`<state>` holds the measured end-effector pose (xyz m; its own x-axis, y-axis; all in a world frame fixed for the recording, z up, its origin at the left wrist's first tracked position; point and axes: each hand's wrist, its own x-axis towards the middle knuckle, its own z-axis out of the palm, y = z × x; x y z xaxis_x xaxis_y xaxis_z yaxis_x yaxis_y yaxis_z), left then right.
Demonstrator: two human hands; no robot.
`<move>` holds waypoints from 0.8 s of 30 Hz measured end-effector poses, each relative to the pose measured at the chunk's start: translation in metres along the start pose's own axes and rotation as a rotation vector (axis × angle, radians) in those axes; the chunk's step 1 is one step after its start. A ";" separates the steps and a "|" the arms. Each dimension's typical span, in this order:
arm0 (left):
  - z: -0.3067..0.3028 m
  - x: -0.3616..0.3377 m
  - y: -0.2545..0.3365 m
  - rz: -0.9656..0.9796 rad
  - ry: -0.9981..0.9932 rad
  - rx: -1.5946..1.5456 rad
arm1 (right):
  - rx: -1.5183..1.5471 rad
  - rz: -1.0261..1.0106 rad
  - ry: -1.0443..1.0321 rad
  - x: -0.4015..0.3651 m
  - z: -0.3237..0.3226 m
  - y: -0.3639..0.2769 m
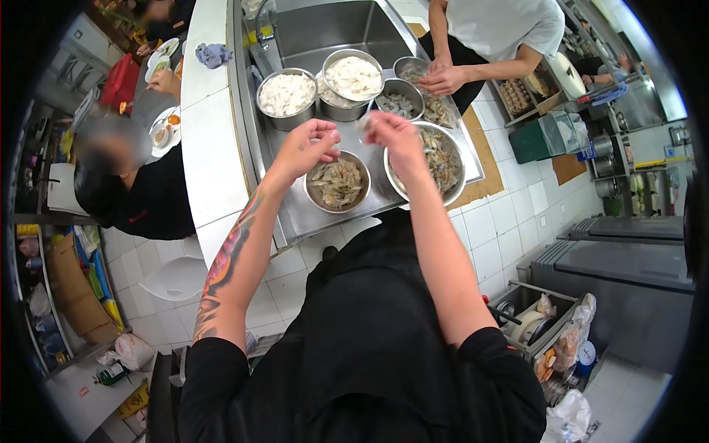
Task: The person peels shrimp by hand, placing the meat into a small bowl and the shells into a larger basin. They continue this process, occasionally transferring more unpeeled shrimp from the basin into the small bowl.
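Note:
My left hand (306,150) is closed, thumb and fingers curled together above the left rim of a steel bowl of shrimp shells and heads (338,182). Whatever sits in its fingertips is too small to make out. Slightly blurred, my right hand (399,140) pinches a pale, translucent shrimp (362,127) at its fingertips. It is over the left edge of a larger bowl of unpeeled shrimp (441,166). Just beyond is a small metal bowl with grey peeled shrimp (397,103).
Steel pots of white food (286,94) and a heaped steel bowl (354,77) stand before the sink (332,37). Across the counter, a co-worker's hands (445,75) work over another bowl (410,68). A blue cloth (213,55) lies on the white tiled ledge (214,140). People sit left.

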<state>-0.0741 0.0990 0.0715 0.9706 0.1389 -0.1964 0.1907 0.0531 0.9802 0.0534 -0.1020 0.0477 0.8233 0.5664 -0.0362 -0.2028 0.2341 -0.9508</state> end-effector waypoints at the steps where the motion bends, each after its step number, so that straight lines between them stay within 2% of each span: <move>1: 0.000 0.001 0.000 0.011 0.009 0.013 | 0.041 -0.048 0.049 0.013 -0.015 -0.004; 3: 0.000 0.001 -0.002 0.015 0.025 0.016 | -0.058 -0.005 0.304 0.038 -0.052 -0.004; 4: 0.000 0.003 -0.002 0.024 0.044 0.022 | -0.061 -0.008 0.306 0.042 -0.074 0.001; 6: -0.001 0.002 -0.001 0.040 0.045 0.024 | -0.471 -0.101 0.473 0.046 -0.114 0.013; 10: -0.001 0.006 -0.009 0.081 0.058 0.050 | -0.576 -0.003 0.364 0.013 -0.133 0.028; 12: 0.002 0.006 -0.009 0.083 0.054 0.091 | -1.252 -0.041 0.355 0.000 -0.129 0.040; 13: 0.003 0.007 -0.008 0.086 0.052 0.133 | -1.383 0.007 0.384 -0.001 -0.123 0.044; 17: 0.001 0.008 -0.012 0.110 0.039 0.247 | -1.481 0.124 0.389 0.011 -0.102 0.055; 19: 0.001 0.006 -0.009 0.112 0.049 0.297 | -1.592 0.315 0.379 0.020 -0.094 0.057; 24: -0.001 0.001 -0.006 0.141 0.064 0.375 | -1.592 0.356 0.364 0.025 -0.090 0.061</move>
<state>-0.0747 0.1002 0.0655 0.9822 0.1813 -0.0493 0.1085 -0.3332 0.9366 0.1098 -0.1449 -0.0389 0.9758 0.1571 -0.1521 0.1226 -0.9690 -0.2143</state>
